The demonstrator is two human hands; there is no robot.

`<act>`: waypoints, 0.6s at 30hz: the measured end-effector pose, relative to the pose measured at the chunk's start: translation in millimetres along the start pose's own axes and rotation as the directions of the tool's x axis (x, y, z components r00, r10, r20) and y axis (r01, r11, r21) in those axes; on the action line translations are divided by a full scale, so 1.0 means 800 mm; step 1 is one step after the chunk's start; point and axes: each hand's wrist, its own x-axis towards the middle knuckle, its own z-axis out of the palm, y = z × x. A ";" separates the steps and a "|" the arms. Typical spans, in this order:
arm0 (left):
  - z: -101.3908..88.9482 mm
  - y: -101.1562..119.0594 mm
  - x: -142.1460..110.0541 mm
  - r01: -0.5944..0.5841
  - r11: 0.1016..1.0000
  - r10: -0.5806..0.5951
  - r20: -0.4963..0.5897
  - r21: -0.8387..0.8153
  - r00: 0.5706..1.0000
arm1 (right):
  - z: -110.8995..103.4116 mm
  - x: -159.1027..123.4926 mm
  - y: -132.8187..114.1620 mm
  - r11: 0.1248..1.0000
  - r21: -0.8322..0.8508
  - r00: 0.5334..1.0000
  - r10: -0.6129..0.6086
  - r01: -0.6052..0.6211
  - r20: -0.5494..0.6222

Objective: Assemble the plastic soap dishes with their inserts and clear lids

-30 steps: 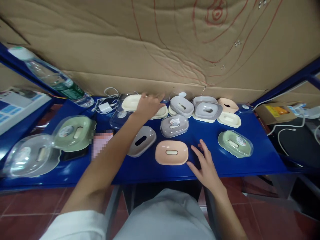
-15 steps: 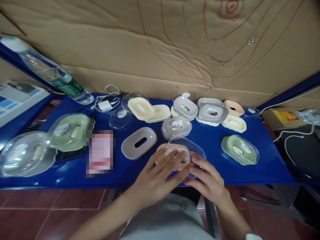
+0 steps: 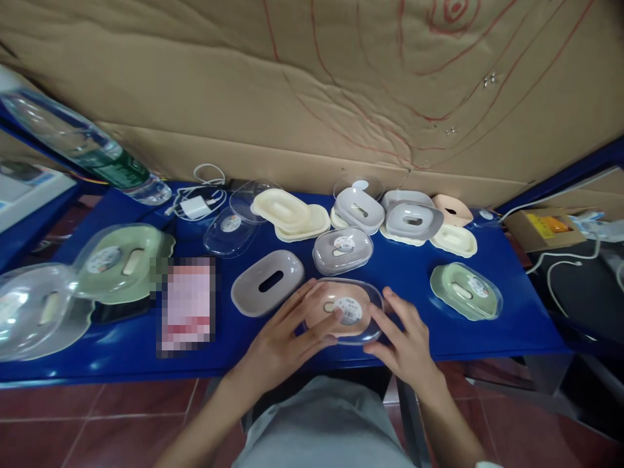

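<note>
The peach dish [image 3: 336, 292] is on the blue table [image 3: 400, 266], close to the near edge, right in front of the person. A clear lid [image 3: 350, 311] is over it. The lid's rim shows past the dish on the right, and I can't tell if it fits all the way down.

Both look like thin, hard plastic, so they should be light and stiff. The shiny lid may slide under the fingers, and a hard squeeze might crack or bend it. The best place to hold is the two short ends, low on the rim, one hand at each.

The dish is long from left to right, the same way as the table's near edge. Its slot runs that way too. Both ends look round and alike, so it has no clear front.

The left hand [image 3: 280, 344] lies over the left end, and the right hand [image 3: 407, 344] is at the right end. Their fingers are spread and touch the lid, not balled up. I can't tell if they pinch it or just rest there.

Just left is a gray dish [image 3: 247, 294], slanting up to the right. Behind is a covered dish [image 3: 342, 250]. A green dish [image 3: 461, 286] sits farther right.
</note>
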 end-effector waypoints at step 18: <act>0.013 -0.011 -0.009 -0.164 0.936 0.147 0.076 0.312 0.986 | 0.019 0.009 -0.004 0.981 0.008 0.955 -0.188 0.191 0.228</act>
